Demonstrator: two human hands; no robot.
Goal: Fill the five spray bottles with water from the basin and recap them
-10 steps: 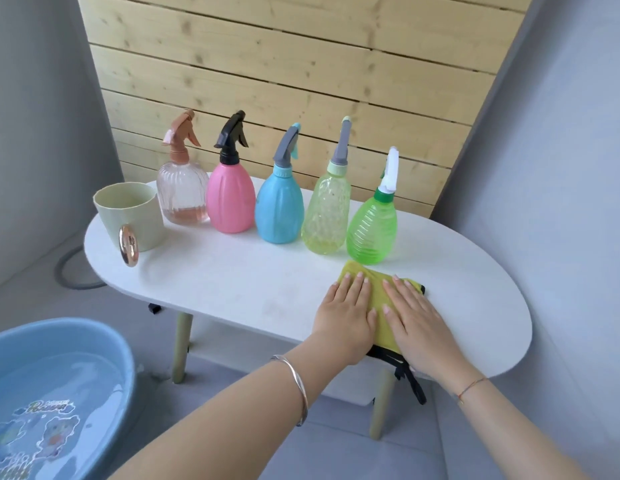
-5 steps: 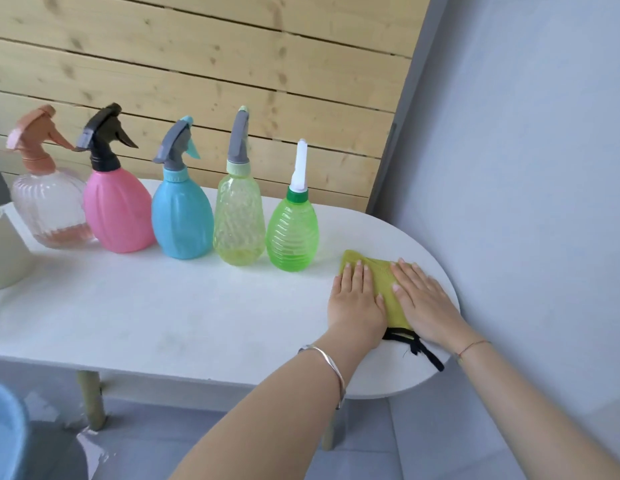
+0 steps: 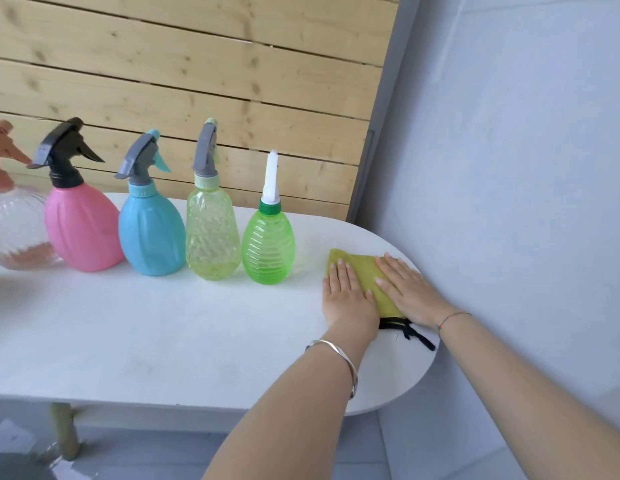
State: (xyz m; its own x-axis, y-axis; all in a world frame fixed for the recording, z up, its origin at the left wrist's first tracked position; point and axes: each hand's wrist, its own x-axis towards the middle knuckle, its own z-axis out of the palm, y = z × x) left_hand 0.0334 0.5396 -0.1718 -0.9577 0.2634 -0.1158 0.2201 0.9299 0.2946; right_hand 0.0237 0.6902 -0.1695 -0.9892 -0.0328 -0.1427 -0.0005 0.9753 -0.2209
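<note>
Now, head view: two bare hands press flat on a folded yellow-green cloth (image 3: 365,268) at the right end of a white oval worktop (image 3: 163,334).
The left hand (image 3: 346,296) and right hand (image 3: 410,291) lie side by side on the cloth, fingers (image 3: 339,271) straight and open, gripping nothing. To their left, five plastic spray bottles stand upright in a row, all capped: clear ribbed bottle with peach trigger (image 3: 14,237), pink bottle with black trigger (image 3: 81,230), blue bottle with grey trigger (image 3: 150,237), pale yellow-green bottle (image 3: 211,237), and bright green ribbed bottle with white nozzle (image 3: 268,247), nearest the cloth.
</note>
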